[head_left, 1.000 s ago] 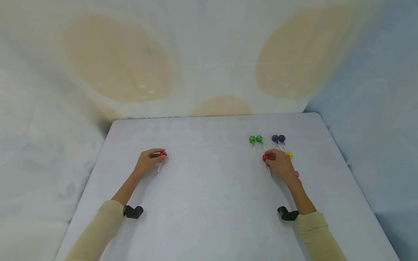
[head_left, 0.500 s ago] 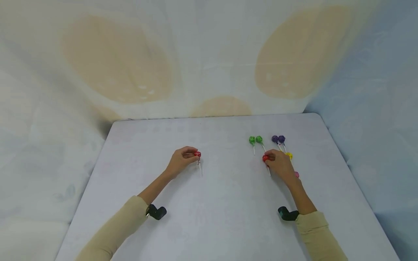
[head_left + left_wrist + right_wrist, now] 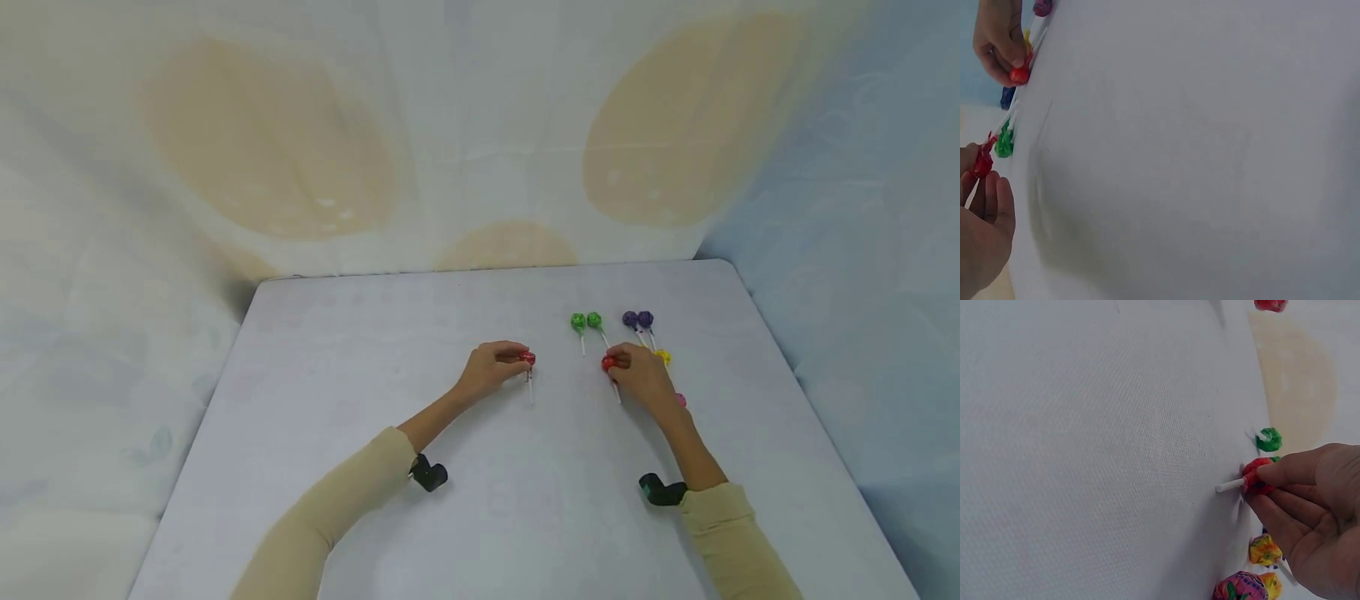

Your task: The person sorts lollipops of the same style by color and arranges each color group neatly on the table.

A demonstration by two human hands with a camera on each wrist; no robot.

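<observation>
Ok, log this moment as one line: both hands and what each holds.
left hand: pinches red lollipop | right hand: pinches second red lollipop on table | nearby: green pair, purple pair

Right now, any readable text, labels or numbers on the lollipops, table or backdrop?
None readable. The lollipop wrappers, such as the pink one, show only coloured patterns, too blurred to tell. The table and the backdrop carry no text.

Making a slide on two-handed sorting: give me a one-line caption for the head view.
Each hand, left and right, pinches a red lollipop beside green lollipops on the table.
</observation>
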